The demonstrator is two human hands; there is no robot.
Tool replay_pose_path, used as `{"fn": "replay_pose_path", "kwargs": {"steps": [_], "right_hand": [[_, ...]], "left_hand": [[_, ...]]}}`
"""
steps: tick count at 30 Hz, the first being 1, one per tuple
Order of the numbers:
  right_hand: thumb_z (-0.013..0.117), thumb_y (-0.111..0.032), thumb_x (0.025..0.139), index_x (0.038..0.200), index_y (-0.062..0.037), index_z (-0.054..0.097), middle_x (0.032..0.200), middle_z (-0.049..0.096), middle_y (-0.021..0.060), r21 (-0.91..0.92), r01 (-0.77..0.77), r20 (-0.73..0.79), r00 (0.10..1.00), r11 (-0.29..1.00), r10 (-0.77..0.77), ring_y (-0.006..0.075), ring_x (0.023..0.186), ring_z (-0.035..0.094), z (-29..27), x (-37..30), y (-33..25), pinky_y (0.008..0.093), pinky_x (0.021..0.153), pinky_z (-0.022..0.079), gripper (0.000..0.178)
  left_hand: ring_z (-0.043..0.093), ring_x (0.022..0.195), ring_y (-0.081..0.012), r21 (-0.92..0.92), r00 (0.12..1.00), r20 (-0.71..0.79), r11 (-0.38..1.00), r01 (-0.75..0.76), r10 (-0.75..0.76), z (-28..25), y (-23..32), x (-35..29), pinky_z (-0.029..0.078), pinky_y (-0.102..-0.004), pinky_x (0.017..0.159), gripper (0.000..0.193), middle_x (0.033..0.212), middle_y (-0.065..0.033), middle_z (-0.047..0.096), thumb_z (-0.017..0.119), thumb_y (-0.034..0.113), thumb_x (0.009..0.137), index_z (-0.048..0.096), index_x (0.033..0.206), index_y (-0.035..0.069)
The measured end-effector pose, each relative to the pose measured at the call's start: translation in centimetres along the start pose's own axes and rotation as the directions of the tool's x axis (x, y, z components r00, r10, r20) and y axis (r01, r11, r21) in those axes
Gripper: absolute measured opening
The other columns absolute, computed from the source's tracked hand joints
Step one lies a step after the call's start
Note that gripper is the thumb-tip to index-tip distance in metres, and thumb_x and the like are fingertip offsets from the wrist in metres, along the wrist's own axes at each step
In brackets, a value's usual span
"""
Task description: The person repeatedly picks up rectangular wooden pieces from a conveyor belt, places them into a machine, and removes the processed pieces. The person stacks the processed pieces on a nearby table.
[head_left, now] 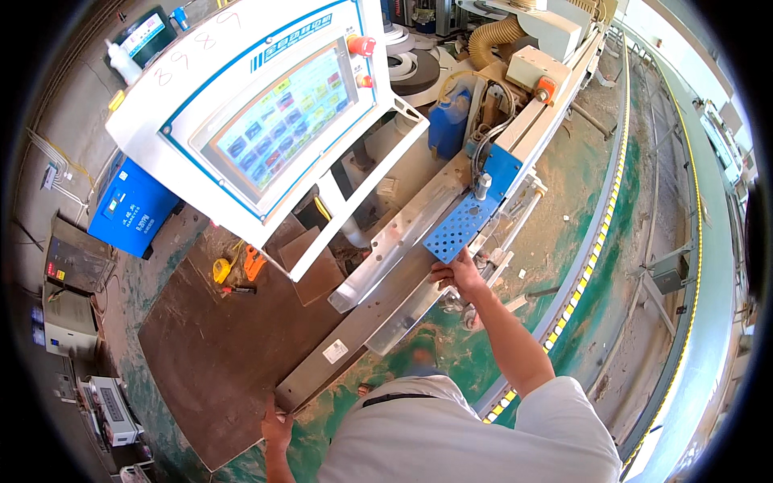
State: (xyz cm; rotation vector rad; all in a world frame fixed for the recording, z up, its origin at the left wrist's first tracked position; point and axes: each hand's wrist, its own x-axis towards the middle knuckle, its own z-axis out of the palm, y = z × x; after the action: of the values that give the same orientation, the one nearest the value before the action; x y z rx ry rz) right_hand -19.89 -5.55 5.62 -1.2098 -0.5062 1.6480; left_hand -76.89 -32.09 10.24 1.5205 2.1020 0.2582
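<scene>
A long, narrow brown panel [354,332] with a white label lies slanting along the machine's feed side, its near end over a larger brown board. My left hand [276,427] grips the panel's near end at the corner; its fingers are partly hidden. Farther up, my right hand [461,275] has its fingers bent over the panel's edge, just below a blue perforated plate [463,228]. The thumb points up by the plate's near edge. A clear guard strip [403,322] runs along the panel's right side, and a metal rail [403,244] along its left.
A white control cabinet [185,105] with a lit touchscreen [282,121] and red buttons leans over the left. On the large brown board [193,322] lie a yellow tape measure [221,270] and an orange tool [254,263]. A yellow-edged conveyor [592,249] curves along the right.
</scene>
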Motion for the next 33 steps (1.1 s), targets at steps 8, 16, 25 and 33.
{"fn": "replay_pose_path", "kwargs": {"steps": [8,16,25,33], "right_hand": [[0.047,-0.004,0.099,0.138,-0.0182,0.03,0.089,0.071,0.0151,-0.007,0.057,-0.023,0.998,0.998,-0.057,0.0266,0.067,0.072,-5.4,4.0,-4.2,0.0354,0.047,0.055,0.045],[0.049,-0.008,0.097,0.157,-0.0116,0.023,0.092,0.069,0.0112,0.058,0.184,-0.283,0.946,0.981,-0.16,0.018,0.064,0.065,-5.1,-0.1,-4.1,0.0304,0.057,0.055,0.065],[0.052,-0.011,0.097,0.137,-0.0022,0.053,0.09,0.068,0.0106,0.183,0.151,-0.473,0.88,0.972,-0.048,0.017,0.062,0.065,-2.6,-21.8,10.4,0.028,0.052,0.048,0.04],[0.051,-0.011,0.096,0.132,-0.0006,0.057,0.089,0.069,0.0091,0.201,0.337,-0.834,0.551,0.92,-0.019,0.0179,0.062,0.065,0.7,-45.4,20.2,0.0288,0.054,0.051,0.038]], "left_hand": [[0.071,0.076,-0.0256,0.106,0.992,-0.064,0.989,-0.103,0.11,3.2,5.5,1.9,0.056,-0.0393,0.067,0.073,0.087,-0.0077,0.072,0.078,0.017,0.077,0.049,0.144,0.011],[0.069,0.072,-0.0299,0.188,0.956,-0.123,0.953,-0.239,0.264,5.4,10.7,4.4,0.054,-0.0436,0.063,0.03,0.076,-0.0065,0.069,0.08,0.031,0.076,0.065,0.094,0.012],[0.06,0.058,-0.0372,0.059,0.791,-0.007,0.79,-0.61,0.611,7.2,15.9,10.5,0.045,-0.0459,0.052,0.036,0.059,-0.0119,0.059,0.079,0.031,0.076,0.054,0.061,0.009],[0.064,0.069,-0.0413,0.027,0.605,0.222,0.615,-0.788,0.765,10.4,24.6,12.3,0.049,-0.0478,0.06,0.031,0.072,-0.0181,0.066,0.071,0.037,0.078,0.065,0.07,0.008]]}}
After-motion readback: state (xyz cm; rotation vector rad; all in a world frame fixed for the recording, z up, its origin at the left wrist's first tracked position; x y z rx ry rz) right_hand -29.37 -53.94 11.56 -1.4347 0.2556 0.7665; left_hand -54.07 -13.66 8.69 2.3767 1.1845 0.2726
